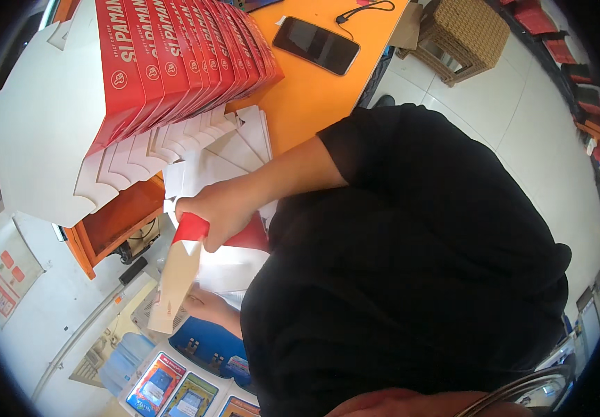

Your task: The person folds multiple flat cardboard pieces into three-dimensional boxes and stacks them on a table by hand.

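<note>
My right hand (223,208), reaching in from the upper side, is closed around the red edge of a folding carton (180,267). The carton's long tan panel slants downward from the fist, with a small white mark near the red part. My left hand (206,306) is lower down, against the panel's side; its fingers are curled and partly hidden behind the card. Below the right wrist lies another red and white card surface (234,260), and I cannot tell whether it belongs to the same carton. White card sheets (234,149) lie beside it.
A nested row of red and white cartons (154,69) fills the upper left. A phone (316,45) lies on the orange table (300,104) near a black cord. A woven stool (463,38) stands on the tiled floor. Below the hands are a blue container (206,340) and picture cards (192,396).
</note>
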Tool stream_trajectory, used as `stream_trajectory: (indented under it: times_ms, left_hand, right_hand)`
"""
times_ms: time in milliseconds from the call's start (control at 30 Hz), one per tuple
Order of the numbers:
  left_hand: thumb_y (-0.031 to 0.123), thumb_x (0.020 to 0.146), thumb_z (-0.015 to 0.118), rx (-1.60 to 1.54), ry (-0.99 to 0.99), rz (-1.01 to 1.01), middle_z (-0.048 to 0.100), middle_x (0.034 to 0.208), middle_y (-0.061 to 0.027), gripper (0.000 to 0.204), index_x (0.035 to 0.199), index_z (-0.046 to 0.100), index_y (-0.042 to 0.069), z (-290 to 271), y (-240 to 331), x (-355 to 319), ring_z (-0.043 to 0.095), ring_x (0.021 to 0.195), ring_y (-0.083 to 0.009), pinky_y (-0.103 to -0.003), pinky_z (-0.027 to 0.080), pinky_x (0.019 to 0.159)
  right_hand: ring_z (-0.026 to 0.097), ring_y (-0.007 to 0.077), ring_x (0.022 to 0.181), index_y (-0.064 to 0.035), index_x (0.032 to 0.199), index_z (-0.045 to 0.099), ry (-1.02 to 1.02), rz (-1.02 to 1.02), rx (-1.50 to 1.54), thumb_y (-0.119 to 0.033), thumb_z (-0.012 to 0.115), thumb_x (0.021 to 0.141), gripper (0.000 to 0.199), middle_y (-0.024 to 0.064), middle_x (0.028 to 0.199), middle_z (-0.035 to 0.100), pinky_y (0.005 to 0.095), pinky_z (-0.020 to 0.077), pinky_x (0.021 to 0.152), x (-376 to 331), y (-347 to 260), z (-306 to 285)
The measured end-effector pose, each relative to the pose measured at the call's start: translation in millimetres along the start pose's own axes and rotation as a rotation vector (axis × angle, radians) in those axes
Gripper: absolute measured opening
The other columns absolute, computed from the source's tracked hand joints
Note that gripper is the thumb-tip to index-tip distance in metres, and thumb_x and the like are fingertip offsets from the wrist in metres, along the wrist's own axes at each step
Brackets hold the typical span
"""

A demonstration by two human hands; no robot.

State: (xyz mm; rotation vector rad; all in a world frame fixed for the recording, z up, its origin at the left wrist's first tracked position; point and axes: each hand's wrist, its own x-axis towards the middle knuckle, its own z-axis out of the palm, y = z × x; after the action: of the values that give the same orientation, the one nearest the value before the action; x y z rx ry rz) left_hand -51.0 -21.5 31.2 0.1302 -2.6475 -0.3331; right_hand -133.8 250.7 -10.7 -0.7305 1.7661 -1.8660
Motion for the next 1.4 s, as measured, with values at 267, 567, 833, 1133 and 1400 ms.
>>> stream_trajectory:
  times_ms: [267,567,833,1133,1400]
  left_hand:
    - [0.018,0.096,0.058,-0.181,-0.134,-0.367,0.068,0.083,-0.0193,0.030,0.097,0.063,-0.011,15.9,-10.3,-29.3,0.060,0.069,-0.0226,-0.037,0.051,0.067]
    - [0.009,0.087,0.073,-0.485,-0.227,-0.447,0.060,0.068,-0.0028,0.024,0.073,0.055,0.002,37.5,5.5,-59.6,0.056,0.064,-0.0090,-0.023,0.047,0.062]
    - [0.013,0.088,0.071,-0.698,-0.494,-0.732,0.068,0.086,-0.0112,0.017,0.090,0.062,-0.002,54.4,-6.5,-49.8,0.064,0.075,-0.0144,-0.028,0.051,0.069]
    - [0.035,0.095,0.061,-1.278,-0.364,-0.901,0.060,0.122,-0.0163,0.047,0.126,0.056,0.000,24.0,28.9,-55.7,0.061,0.108,-0.0266,-0.039,0.049,0.094]
    - [0.055,0.092,0.053,-1.063,-0.118,-0.962,0.052,0.132,-0.0083,0.063,0.138,0.044,0.012,4.4,44.2,-53.1,0.049,0.121,-0.0239,-0.039,0.040,0.103]
  right_hand:
    - [0.065,0.0358,0.093,-0.0082,0.130,0.038,0.007,0.082,0.022,-0.029,0.071,0.074,0.068,0.0215,0.104,0.064,0.0416,0.0502,0.079,-23.3,2.4,15.5]
    - [0.065,0.0369,0.090,-0.0022,0.128,0.035,0.091,0.133,0.051,-0.030,0.067,0.079,0.064,0.0240,0.103,0.063,0.0412,0.0527,0.075,-47.2,-8.7,7.0]
    - [0.065,0.0390,0.092,0.0019,0.127,0.036,0.097,0.152,0.017,-0.038,0.069,0.075,0.073,0.0260,0.099,0.065,0.0433,0.0512,0.078,-42.4,-3.5,8.3]
    - [0.064,0.0365,0.097,0.0003,0.131,0.034,0.128,0.144,0.104,-0.041,0.068,0.076,0.076,0.0254,0.109,0.062,0.0419,0.0520,0.079,-28.4,0.2,4.4]
    - [0.062,0.0354,0.101,-0.0002,0.132,0.034,0.068,0.098,0.229,-0.040,0.064,0.080,0.072,0.0248,0.112,0.060,0.0424,0.0510,0.082,18.0,9.5,12.3]
